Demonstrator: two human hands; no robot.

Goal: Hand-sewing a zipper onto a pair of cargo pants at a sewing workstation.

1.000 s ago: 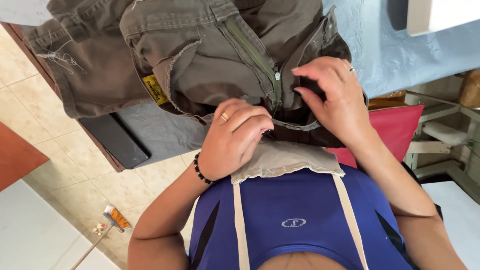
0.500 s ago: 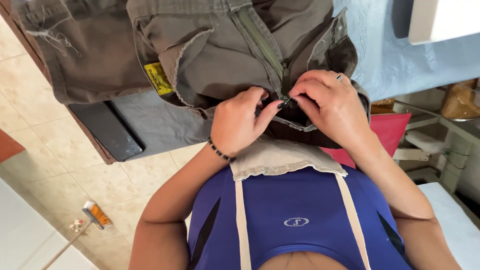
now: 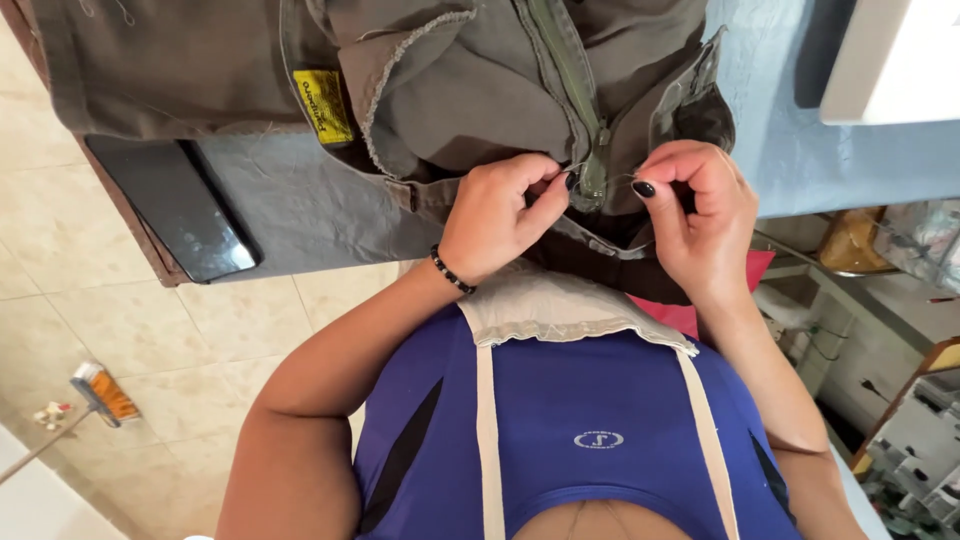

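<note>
Between the pinching fingers of the left hand (image 3: pixel 500 215) and right hand (image 3: pixel 690 215) sits the zipper (image 3: pixel 590 150) of the green trousers (image 3: pixel 450 80), only its bottom part closed.

Olive-green trousers (image 3: pixel 450 90) spread flat over table edge, fly open, green zipper (image 3: pixel 580 110) running down the middle, frayed pocket edge and yellow label (image 3: pixel 322 100) showing.

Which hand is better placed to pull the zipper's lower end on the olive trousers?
Probably the left hand: its pinched fingertips sit right against the zipper at its lower end, while the right hand pinches slightly to the side, apart from it. Both are close.
</note>
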